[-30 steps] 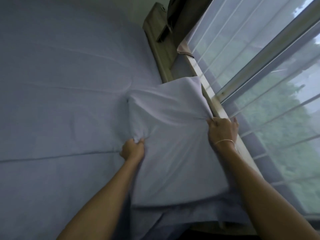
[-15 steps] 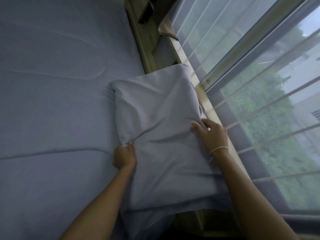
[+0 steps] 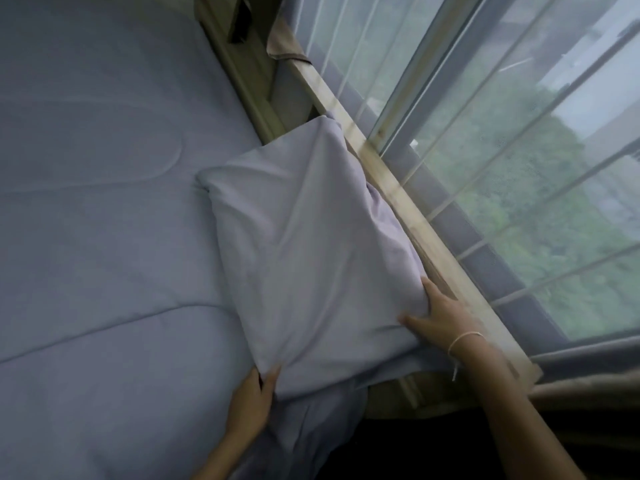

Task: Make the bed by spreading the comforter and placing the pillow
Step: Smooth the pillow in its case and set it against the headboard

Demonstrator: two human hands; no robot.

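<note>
The pale lilac fabric pillow point(image 3: 311, 258) lies centre frame on the blue-grey quilted comforter point(image 3: 104, 237), its long axis running lower left to upper right toward the pale wooden windowsill point(image 3: 398, 202). The left hand point(image 3: 251, 403) pinches its near corner; the right hand point(image 3: 443, 317) presses its right edge with straight fingers.

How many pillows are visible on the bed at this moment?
1. The pillow lies on the comforter along the window-side edge of the bed, with the left hand at its near corner and the right hand at its window-side edge. Others may lie out of frame.
</note>
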